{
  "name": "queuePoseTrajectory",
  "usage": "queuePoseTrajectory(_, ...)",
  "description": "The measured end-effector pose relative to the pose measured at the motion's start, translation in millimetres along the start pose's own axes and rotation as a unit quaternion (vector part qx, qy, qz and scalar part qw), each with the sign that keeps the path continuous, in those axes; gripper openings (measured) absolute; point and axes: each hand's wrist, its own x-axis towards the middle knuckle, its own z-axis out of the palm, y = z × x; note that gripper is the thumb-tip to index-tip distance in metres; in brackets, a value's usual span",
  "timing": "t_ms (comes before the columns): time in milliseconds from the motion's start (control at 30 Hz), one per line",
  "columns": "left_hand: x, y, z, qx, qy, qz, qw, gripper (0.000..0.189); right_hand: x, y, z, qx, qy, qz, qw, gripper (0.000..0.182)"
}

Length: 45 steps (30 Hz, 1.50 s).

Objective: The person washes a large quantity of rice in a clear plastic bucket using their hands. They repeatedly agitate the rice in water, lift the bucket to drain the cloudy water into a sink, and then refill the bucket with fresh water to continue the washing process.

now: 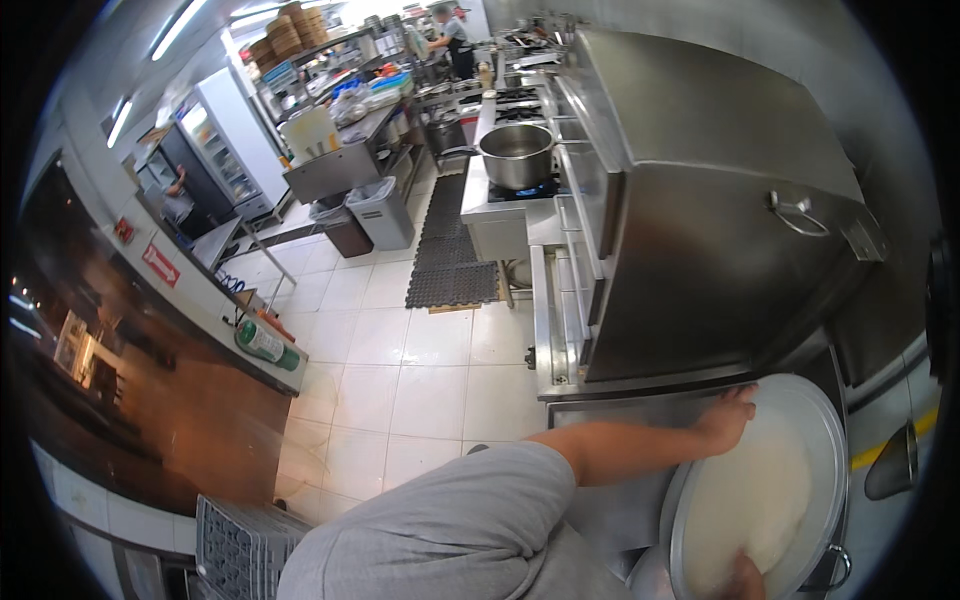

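Note:
A large round metal basin [817, 420] sits at the lower right, holding a cloudy whitish liquid [750, 502] with a paler mass below the surface. My left hand [727, 424] lies over the basin's upper left rim with its fingers spread; whether it grips the rim is unclear. My right hand [744, 577] dips into the whitish contents near the bottom of the picture. It is blurred and its fingers are hidden, so what it holds cannot be told.
Beyond the basin stands a tall stainless steel cabinet [675, 285]. Farther off, a steel pot [516, 157] sits over a blue burner flame. Black rubber matting [450, 247] lies beside grey waste bins [382, 217]. A grey plastic rack [244, 547] is at lower left. Two people work far back.

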Motion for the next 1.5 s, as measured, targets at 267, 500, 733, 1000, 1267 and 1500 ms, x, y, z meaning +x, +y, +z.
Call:
queuePoseTrajectory(267,-10,-5,-10,0.033,0.023,0.073,0.996,0.015,66,-35,-43,-0.101,0.156,-0.141,0.972,0.065)
queuePoseTrajectory(500,-9,1,-10,0.051,0.008,0.071,0.996,0.018,148,-70,-70,-0.139,0.208,-0.345,0.904,0.075)
queuePoseTrajectory(733,-3,-3,-1,-0.008,0.024,0.031,0.999,0.022,156,-96,33,-0.591,0.158,-0.227,0.758,0.069)
queuePoseTrajectory(1000,-9,4,-11,0.057,-0.005,0.056,0.997,0.027,68,-9,25,-0.41,0.223,-0.459,0.756,0.035)
queuePoseTrajectory(1267,-6,3,-8,0.082,-0.015,0.048,0.995,0.026,111,9,-121,0.052,0.272,-0.293,0.915,0.016)
queuePoseTrajectory(1500,-5,16,-6,0.06,-0.048,0.025,0.997,0.028,234,92,-239,-0.256,0.467,-0.349,0.771,0.024)
